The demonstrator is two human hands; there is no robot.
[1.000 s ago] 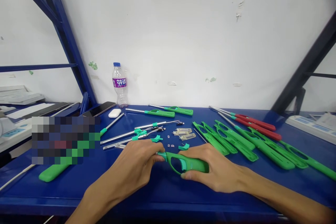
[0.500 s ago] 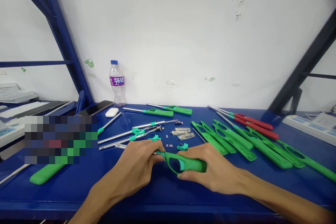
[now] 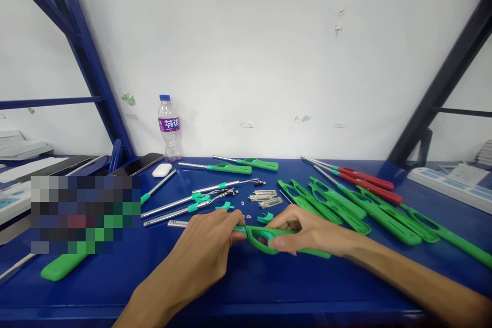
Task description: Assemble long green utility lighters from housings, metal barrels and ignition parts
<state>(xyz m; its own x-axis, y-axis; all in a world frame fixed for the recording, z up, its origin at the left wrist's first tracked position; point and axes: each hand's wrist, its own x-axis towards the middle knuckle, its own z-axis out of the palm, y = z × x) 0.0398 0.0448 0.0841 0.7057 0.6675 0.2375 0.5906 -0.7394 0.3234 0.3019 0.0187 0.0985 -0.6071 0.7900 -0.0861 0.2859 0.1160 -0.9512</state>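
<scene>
A green long-nosed lighter (image 3: 319,253) lies across both of my hands above the front of the blue table. My left hand (image 3: 213,238) is closed around its neck; the metal tube shows beyond my fingers on the left. My right hand (image 3: 302,230) pinches the handle beside the trigger loop, thumb at the teal trigger, partly hiding the handle. Just behind lie a loose teal trigger (image 3: 265,218), another teal trigger (image 3: 225,206), tiny pale pieces (image 3: 248,217) and several clear fuel tanks (image 3: 265,197).
Metal lighter tubes with wires (image 3: 175,219) lie left of centre. Green handle shells (image 3: 338,207) and red lighters (image 3: 369,180) are on the right, two green lighters (image 3: 230,168) at the back. A plastic bottle (image 3: 170,136), white earphone case (image 3: 162,170) and phone (image 3: 140,165) stand back left.
My right hand has shifted its hold towards the trigger loop, and the handle's end now shows below it. My left hand keeps hold of the neck. The view has tilted slightly.
</scene>
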